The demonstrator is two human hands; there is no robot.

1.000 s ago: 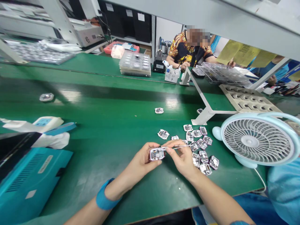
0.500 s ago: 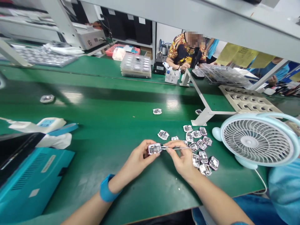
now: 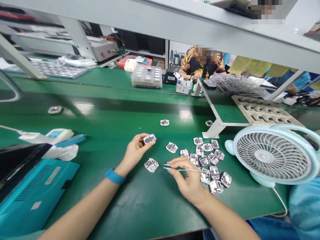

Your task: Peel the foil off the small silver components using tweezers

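holding an open electronics housing (image 3: 150, 139) way left of the desk fan (image 3: 272, 155), left hand (image 3: 135, 147) clamped on it. right hand (image 3: 188, 180) has tweezers (image 3: 183, 169) pinched, tips apart, nearer the fan, loose housings (image 3: 214, 158) bunched just left of it.

Fingers of the left hand (image 3: 135, 149) cover part of a small framed device (image 3: 149, 139), its inner components too small to tell, while the right hand's (image 3: 188, 183) fingers mask a stretch of the tweezers (image 3: 191, 170). Both forearms run out of view at the bottom edge, and the left edge crops a teal case (image 3: 37, 186). Across the bench, pixelation hides a person's (image 3: 203, 65) face, and writing on the yellow sheets (image 3: 255, 66) is blurred.
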